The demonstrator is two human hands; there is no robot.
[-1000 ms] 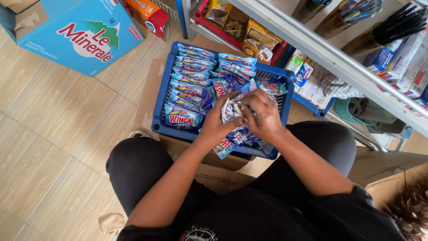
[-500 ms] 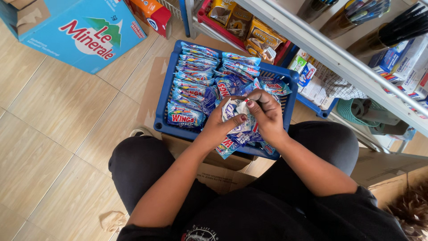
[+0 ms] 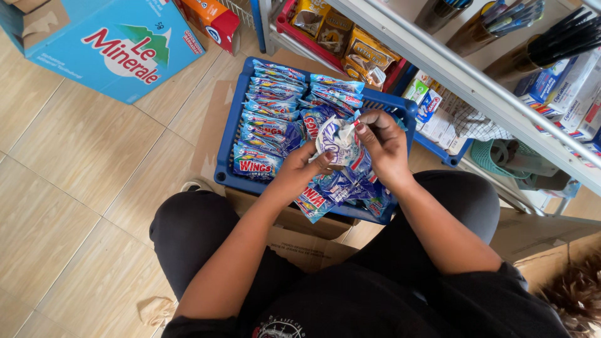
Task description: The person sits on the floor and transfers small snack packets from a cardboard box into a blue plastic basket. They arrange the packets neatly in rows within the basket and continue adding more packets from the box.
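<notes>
Both my hands, left hand (image 3: 307,168) and right hand (image 3: 383,145), grip a sachet bundle (image 3: 337,143) above the blue basket (image 3: 223,164), already mostly filled toward 10 o'clock.

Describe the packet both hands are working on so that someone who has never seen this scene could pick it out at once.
Find the blue plastic basket of sachets on the floor in front of the seated person. Just above its right half, the left hand and right hand hold one white-and-blue sachet. Unlike the flat rows below, it is lifted and crumpled, pinched at its top corner.

Small shop: stocked shelves (image 3: 476,87), sachet basket (image 3: 228,159)
</notes>
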